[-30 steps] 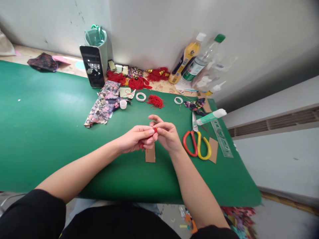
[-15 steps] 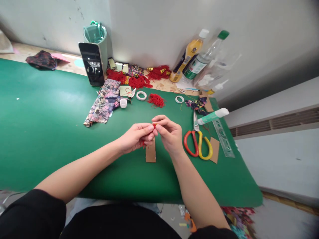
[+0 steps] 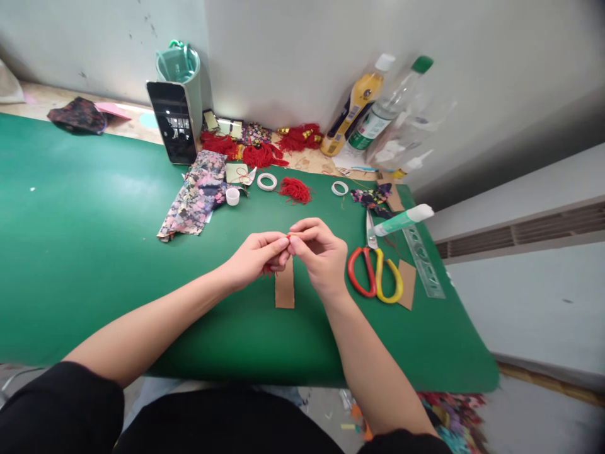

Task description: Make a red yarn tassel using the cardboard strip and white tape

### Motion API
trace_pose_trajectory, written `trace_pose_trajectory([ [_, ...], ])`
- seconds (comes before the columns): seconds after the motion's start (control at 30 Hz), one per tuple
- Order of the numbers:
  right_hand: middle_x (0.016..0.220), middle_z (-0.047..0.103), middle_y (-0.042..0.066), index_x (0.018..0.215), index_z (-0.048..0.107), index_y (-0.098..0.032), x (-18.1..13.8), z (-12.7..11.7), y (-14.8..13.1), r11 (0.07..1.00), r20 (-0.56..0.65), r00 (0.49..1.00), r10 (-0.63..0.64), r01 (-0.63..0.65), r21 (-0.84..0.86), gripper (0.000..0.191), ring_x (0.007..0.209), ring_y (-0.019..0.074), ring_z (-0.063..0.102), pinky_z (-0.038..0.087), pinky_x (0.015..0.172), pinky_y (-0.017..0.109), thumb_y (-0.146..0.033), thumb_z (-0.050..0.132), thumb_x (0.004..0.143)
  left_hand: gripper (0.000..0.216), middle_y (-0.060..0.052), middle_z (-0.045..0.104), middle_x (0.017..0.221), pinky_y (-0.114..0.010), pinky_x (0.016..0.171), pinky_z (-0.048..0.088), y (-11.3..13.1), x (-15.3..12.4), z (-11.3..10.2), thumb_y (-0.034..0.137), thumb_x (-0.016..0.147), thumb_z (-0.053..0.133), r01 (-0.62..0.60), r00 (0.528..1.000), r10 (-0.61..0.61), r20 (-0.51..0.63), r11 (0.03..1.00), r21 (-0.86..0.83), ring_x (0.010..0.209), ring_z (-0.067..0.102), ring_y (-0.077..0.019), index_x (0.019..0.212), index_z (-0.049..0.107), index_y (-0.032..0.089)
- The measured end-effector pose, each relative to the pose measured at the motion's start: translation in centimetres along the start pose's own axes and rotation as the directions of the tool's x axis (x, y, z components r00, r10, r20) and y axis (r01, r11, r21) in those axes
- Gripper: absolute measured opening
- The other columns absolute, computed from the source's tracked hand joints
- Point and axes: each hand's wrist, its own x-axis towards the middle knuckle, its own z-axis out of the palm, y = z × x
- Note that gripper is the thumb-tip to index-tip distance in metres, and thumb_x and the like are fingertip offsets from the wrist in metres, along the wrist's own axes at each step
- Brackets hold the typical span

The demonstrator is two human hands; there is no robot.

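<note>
Above the middle of the green table, my left hand (image 3: 258, 257) is closed round a red tassel (image 3: 268, 270), whose strands poke out below its fingers. My right hand (image 3: 321, 252) pinches the tassel's top end, its fingertips meeting those of the left. Most of the tassel is hidden by the fingers. Directly beneath the hands lies a strip of brown cardboard (image 3: 284, 290). Scissors (image 3: 376, 271) with one red and one yellow handle rest to the right, beside a glue stick (image 3: 404, 221). A loose bundle of red thread (image 3: 295, 190) lies beyond the hands.
Tape rolls (image 3: 267, 182), a small white cap (image 3: 232, 196) and floral cloth (image 3: 193, 195) lie farther back. A phone (image 3: 172, 123) leans on a green cup (image 3: 179, 66). Two bottles (image 3: 357, 107) stand by the wall. A clear ruler (image 3: 424, 261) is near the right edge.
Both hands have stayed together with only slight finger movement. The red bit at the fingertips shows less now, and the strands under my left hand have shifted slightly left.
</note>
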Motion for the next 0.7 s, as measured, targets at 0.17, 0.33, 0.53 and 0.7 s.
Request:
trace_pose_trajectory([
  [0.17, 0.083, 0.064, 0.003, 0.066, 0.065, -0.023, -0.3, 0.2, -0.2, 0.992, -0.048, 0.997, -0.068, 0.063, -0.106, 0.011, 0.078, 0.0160, 0.062, 0.056, 0.068, 0.033, -0.026, 0.069, 0.077, 0.049, 0.005, 0.041, 0.051, -0.022, 0.047, 0.023, 0.1, -0.1, 0.0, 0.059, 0.077, 0.064, -0.029, 0.999, 0.034, -0.040, 0.990, 0.141, 0.047, 0.033, -0.0055, 0.060, 0.050, 0.015],
  [0.33, 0.084, 0.062, 0.003, 0.065, 0.062, -0.023, -0.6, 0.5, 0.0, 0.980, -0.073, 0.988, -0.133, 0.120, -0.160, 0.015, 0.079, 0.0163, 0.060, 0.054, 0.066, 0.032, -0.025, 0.067, 0.079, 0.045, 0.004, 0.044, 0.054, -0.023, 0.048, 0.026, 0.0, -0.1, 0.2, 0.055, 0.081, 0.058, -0.111, 0.987, 0.137, -0.079, 0.957, 0.268, 0.049, 0.033, -0.0066, 0.061, 0.049, 0.016],
  [0.53, 0.086, 0.061, 0.003, 0.064, 0.059, -0.023, -0.9, 0.9, -0.1, 0.978, -0.092, 0.986, -0.138, 0.121, -0.169, 0.018, 0.079, 0.0163, 0.059, 0.053, 0.065, 0.032, -0.026, 0.065, 0.081, 0.030, 0.001, 0.051, 0.059, -0.024, 0.059, 0.035, -0.2, -0.6, 0.3, 0.030, 0.091, 0.047, -0.208, 0.932, 0.344, -0.117, 0.769, 0.605, 0.056, 0.043, -0.0103, 0.064, 0.053, 0.017],
  [0.7, 0.087, 0.061, 0.003, 0.060, 0.055, -0.021, -1.3, 1.5, 0.3, 0.996, -0.153, 0.988, -0.030, 0.016, -0.091, 0.023, 0.080, 0.0149, 0.058, 0.049, 0.063, 0.028, -0.026, 0.066, 0.080, 0.023, 0.000, 0.053, 0.061, -0.025, 0.061, 0.036, -0.2, -0.9, 0.7, 0.018, 0.088, 0.049, -0.257, 0.857, 0.504, -0.108, 0.599, 0.759, 0.056, 0.044, -0.0120, 0.066, 0.056, 0.018],
])
